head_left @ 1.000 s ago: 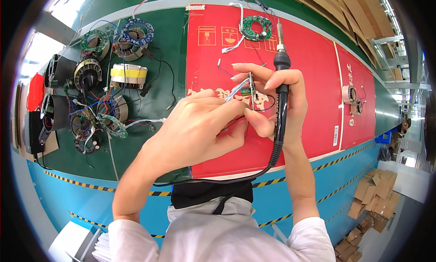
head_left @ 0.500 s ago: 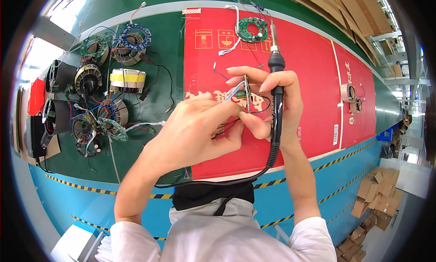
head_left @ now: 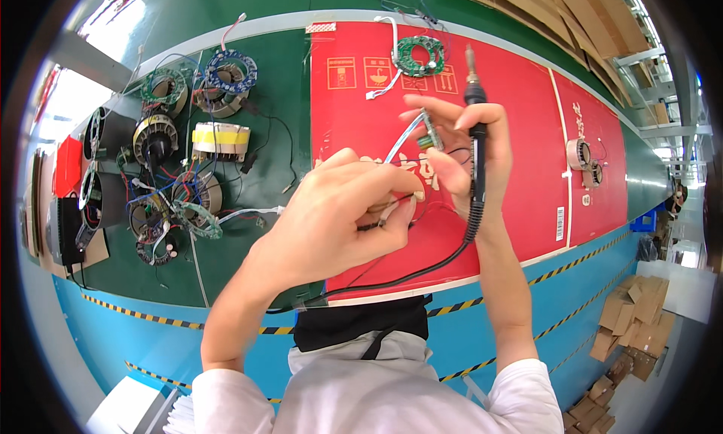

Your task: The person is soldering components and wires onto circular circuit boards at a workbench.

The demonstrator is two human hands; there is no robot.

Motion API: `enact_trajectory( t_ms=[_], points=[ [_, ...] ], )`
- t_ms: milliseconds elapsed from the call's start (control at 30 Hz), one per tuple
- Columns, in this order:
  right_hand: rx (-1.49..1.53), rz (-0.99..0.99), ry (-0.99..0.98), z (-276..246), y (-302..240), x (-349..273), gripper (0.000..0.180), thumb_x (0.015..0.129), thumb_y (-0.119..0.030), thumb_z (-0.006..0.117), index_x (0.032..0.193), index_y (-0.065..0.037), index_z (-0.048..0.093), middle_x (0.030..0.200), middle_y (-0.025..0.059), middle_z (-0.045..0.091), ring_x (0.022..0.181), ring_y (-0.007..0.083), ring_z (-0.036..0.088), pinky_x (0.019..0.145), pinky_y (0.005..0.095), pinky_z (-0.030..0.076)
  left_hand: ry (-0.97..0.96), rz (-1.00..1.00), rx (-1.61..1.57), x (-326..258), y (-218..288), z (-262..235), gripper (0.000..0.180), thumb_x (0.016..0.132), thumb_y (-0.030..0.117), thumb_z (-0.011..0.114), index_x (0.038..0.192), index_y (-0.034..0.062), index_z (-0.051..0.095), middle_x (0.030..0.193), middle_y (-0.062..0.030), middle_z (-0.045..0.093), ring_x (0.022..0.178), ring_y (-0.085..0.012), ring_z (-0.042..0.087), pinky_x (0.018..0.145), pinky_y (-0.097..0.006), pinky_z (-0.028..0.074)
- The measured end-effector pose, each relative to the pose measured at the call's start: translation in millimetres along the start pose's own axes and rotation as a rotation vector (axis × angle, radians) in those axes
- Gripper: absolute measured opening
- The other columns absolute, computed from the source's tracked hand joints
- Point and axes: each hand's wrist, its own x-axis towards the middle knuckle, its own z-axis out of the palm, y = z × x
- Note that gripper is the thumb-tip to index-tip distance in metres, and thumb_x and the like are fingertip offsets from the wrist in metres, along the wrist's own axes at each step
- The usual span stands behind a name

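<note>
My right hand [head_left: 493,159] grips a black-handled soldering iron [head_left: 478,144], its metal tip pointing away from me. Between that hand's fingers and thumb sits a small green circuit board [head_left: 431,135], tilted and seen nearly edge-on. Blue and white wires [head_left: 404,139] run from the board toward my left hand [head_left: 331,216]. That hand is closed in a pinch on thin dark wires [head_left: 374,225], with a small pale piece at its fingertips. Both hands are above the red cardboard sheet [head_left: 527,178].
A ring-shaped green circuit board [head_left: 419,56] with white leads lies at the far side. Several motor parts, ring boards and tangled wires crowd the green table [head_left: 263,268] at left. Two small round parts [head_left: 580,155] rest at right. The iron's black cord [head_left: 392,282] crosses the near edge.
The soldering iron and small board have moved right with my right hand, and the board has tilted. My left hand's fingertips have drawn apart from the board. The view has shifted slightly.
</note>
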Motion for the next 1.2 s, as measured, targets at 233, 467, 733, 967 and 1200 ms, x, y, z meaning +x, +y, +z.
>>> enact_trajectory(
  t_ms=[233, 467, 733, 967, 1200],
  points=[
    [-0.034, 0.143, 0.041, 1.1, -18.8, -1.2, 0.029, 0.089, 0.001, 0.062, 0.106, -0.006, 0.039, 0.117, 0.0298, 0.063, 0.102, 0.0277, 0.068, 0.09, 0.0367, 0.057, 0.306, -0.385, -0.521, 4.9, -10.8, -5.1, 0.013, 0.1, 0.011, 0.057, 0.104, -0.0004, 0.06, 0.077, 0.0006, 0.062, 0.065, -0.002, 0.05, 0.059, -0.018, 0.041],
    [-0.061, 0.13, 0.143, 7.4, -15.0, -0.6, 0.025, 0.092, 0.001, 0.059, 0.107, -0.004, 0.04, 0.116, 0.0284, 0.063, 0.101, 0.0265, 0.069, 0.082, 0.0328, 0.059, 0.526, -0.26, -0.431, 8.5, -22.2, 1.2, 0.022, 0.102, 0.017, 0.056, 0.113, -0.0014, 0.06, 0.097, -0.0043, 0.065, 0.083, -0.0056, 0.057, 0.076, -0.021, 0.047],
    [-0.133, 0.054, 0.225, 4.2, -11.9, -1.7, 0.025, 0.093, 0.001, 0.058, 0.109, -0.003, 0.04, 0.114, 0.0272, 0.063, 0.099, 0.0251, 0.069, 0.084, 0.0328, 0.056, 0.374, -0.48, -0.158, 10.1, -26.0, 5.9, 0.031, 0.102, 0.026, 0.056, 0.113, -0.0025, 0.058, 0.098, -0.0077, 0.064, 0.088, -0.0123, 0.059, 0.076, -0.026, 0.049],
    [-0.255, -0.281, 0.467, 0.7, -10.2, 2.1, 0.019, 0.099, -0.013, 0.048, 0.112, -0.005, 0.036, 0.124, 0.0366, 0.054, 0.107, 0.0365, 0.065, 0.08, 0.0488, 0.061, 0.313, -0.504, -0.445, 6.6, -42.0, 7.0, 0.041, 0.104, 0.035, 0.051, 0.118, -0.0034, 0.056, 0.105, -0.0108, 0.064, 0.098, -0.0148, 0.059, 0.085, -0.029, 0.048],
    [-0.402, -0.642, 0.583, -20.7, -11.7, 9.6, 0.033, 0.095, -0.011, 0.058, 0.114, -0.007, 0.032, 0.126, 0.0358, 0.051, 0.113, 0.0372, 0.061, 0.09, 0.0465, 0.058, 0.044, -0.514, -0.27, 7.8, -32.1, 4.6, 0.035, 0.095, 0.027, 0.066, 0.112, -0.0038, 0.061, 0.097, -0.0097, 0.068, 0.088, -0.0126, 0.063, 0.08, -0.028, 0.05]
  ],
)
